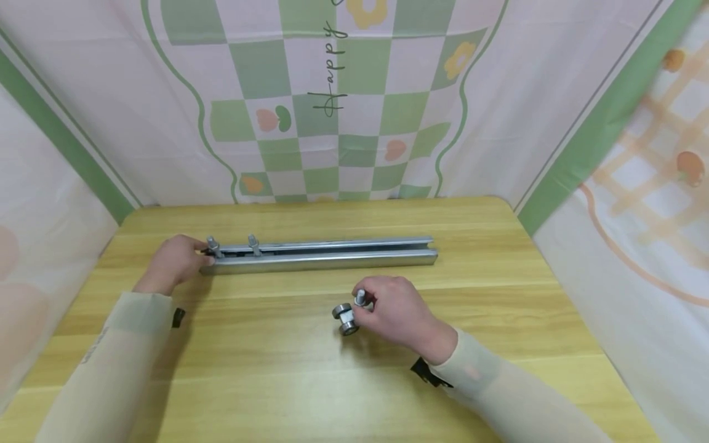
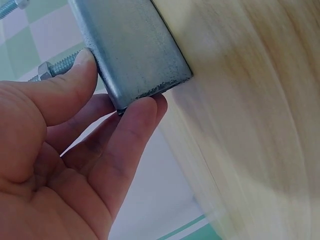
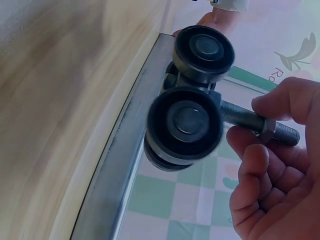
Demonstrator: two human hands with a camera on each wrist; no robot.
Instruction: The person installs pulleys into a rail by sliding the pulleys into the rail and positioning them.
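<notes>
A long galvanized steel C-channel track lies across the table, its slot facing up. Two threaded bolts with nuts stand up out of the slot near the left end. My left hand grips that end, thumb along the top edge and fingertips against the end face of the track. In front of the track, my right hand pinches the threaded bolt of a roller trolley between thumb and fingers. The trolley's round wheels point left, toward the table's middle, held over the wood.
The wood-grain table has rounded far corners. A patterned cloth with green checks hangs right behind it, and more cloth rises on both sides. A black strap shows under the right wrist.
</notes>
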